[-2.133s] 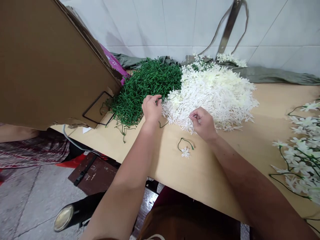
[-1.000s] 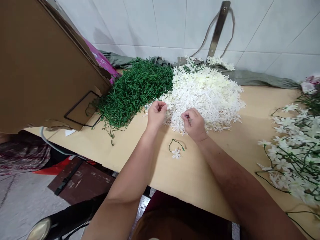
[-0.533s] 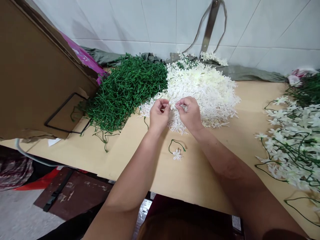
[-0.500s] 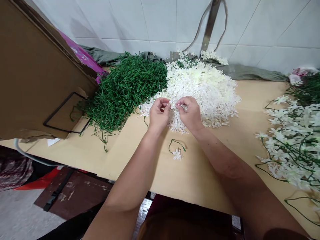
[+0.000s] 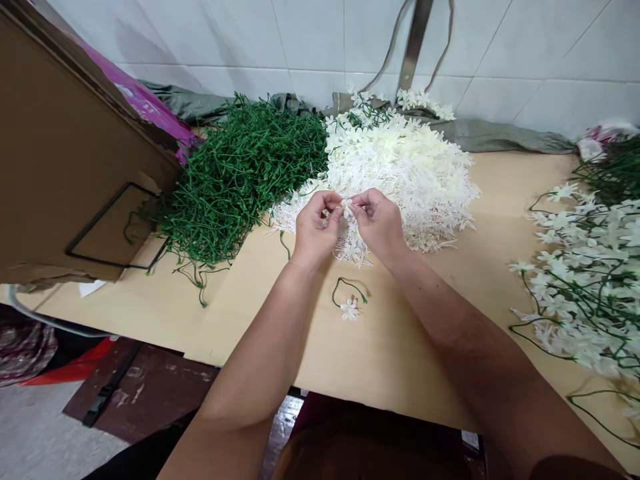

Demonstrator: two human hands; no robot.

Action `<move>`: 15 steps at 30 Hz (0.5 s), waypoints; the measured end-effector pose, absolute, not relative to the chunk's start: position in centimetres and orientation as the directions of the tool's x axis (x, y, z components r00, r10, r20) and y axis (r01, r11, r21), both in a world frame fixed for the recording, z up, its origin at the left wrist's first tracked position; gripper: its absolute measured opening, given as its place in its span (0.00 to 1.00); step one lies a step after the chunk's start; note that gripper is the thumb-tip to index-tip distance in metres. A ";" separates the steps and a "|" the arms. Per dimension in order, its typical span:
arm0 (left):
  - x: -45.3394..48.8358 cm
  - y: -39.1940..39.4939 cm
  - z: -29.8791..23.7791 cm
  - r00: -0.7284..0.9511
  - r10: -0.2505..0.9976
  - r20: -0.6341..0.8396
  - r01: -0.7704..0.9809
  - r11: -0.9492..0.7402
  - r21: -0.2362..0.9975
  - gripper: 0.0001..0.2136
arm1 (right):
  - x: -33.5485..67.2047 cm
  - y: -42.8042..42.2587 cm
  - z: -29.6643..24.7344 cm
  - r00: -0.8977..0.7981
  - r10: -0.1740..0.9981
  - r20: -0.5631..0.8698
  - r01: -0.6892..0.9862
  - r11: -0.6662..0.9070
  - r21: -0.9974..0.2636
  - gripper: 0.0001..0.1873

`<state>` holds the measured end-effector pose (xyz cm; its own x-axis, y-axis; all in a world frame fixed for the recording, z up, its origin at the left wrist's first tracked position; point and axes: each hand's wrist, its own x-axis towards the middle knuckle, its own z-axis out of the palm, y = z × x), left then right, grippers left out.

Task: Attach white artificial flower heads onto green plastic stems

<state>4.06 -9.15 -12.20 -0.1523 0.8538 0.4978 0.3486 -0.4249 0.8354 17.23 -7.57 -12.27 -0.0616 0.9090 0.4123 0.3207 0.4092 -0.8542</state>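
Between my fingertips is a small white artificial flower (image 5: 347, 208). My left hand (image 5: 319, 223) pinches it from the left, and my right hand (image 5: 377, 223) pinches it from the right. Both hands are just above the front edge of a heap of white artificial flowers (image 5: 400, 167). To the left of that heap lies a tangled pile of green plastic stems (image 5: 255, 173). Below my hands, a single white flower (image 5: 350, 309) sits on the table with a curved green stem (image 5: 340, 283) attached or beside it; I cannot tell which.
Flowers with green stems (image 5: 590, 280) lie spread at the table's right side. A cardboard box (image 5: 75, 147) with a black wire frame (image 5: 107, 220) stands on the left of the table (image 5: 400, 360). Grey-green cloth (image 5: 500, 135) runs along the tiled wall (image 5: 310, 40).
The view has shifted slightly, so things at the left sit further left. My hands stay together, and the flower between them is turned a little and shows more clearly.
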 end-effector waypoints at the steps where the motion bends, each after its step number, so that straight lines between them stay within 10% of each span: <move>1: 4.1 -9.2 -12.1 -0.148 0.857 0.493 0.350 -0.421 0.837 0.05 | 17.2 -7.6 -12.2 -0.066 0.908 0.413 0.321 0.411 -0.853 0.02; 15: 3.6 -9.3 -11.9 -0.069 0.839 0.539 0.375 -0.479 0.794 0.09 | 17.1 -7.9 -11.6 -0.118 0.876 0.467 0.389 0.474 -0.790 0.06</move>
